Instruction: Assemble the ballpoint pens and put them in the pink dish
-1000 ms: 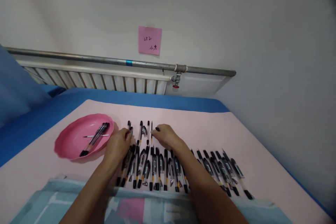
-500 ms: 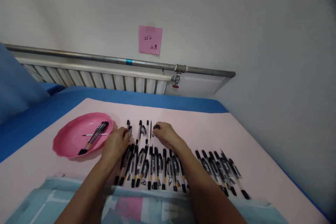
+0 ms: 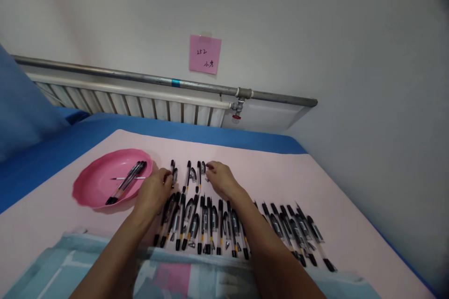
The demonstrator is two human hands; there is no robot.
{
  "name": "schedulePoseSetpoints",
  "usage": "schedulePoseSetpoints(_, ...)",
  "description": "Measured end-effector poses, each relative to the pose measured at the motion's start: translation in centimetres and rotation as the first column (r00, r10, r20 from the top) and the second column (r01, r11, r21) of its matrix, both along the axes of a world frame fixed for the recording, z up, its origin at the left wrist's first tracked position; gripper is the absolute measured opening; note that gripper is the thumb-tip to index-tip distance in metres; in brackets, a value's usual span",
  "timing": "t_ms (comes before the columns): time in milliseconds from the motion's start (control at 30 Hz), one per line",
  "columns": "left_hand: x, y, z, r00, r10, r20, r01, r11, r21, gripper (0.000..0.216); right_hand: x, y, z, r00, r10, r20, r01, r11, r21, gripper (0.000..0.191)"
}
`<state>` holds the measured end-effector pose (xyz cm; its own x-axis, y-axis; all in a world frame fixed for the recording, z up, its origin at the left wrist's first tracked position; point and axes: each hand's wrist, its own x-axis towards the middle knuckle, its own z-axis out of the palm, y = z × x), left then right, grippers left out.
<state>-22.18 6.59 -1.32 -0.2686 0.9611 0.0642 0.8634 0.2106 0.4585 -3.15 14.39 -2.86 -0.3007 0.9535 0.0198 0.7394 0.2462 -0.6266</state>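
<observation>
Table (image 3: pixel 273 175) — pen cap (image 3: pixel 203 167) beside right hand (image 3: pixel 220 179)

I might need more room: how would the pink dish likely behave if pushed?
The pink dish looks like thin plastic, so it is probably light and fairly stiff. Its broad, low shape suggests sliding rather than tipping. The black-ended pens lying inside could roll or shift.

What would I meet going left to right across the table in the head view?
Pink bowl, left hand, far pens between the hands, right hand, rightmost pen of the near row.
</observation>
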Motion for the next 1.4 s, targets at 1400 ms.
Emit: schedulePoseSetpoints(1400,-5.4,-0.8,2.1,0.927,0.264,0.267,-0.307,0.942,0.136,0.031,-1.1,-1.0,1.1,0.972,-0.195,-0.133,0.138,0.927,-0.349,0.018)
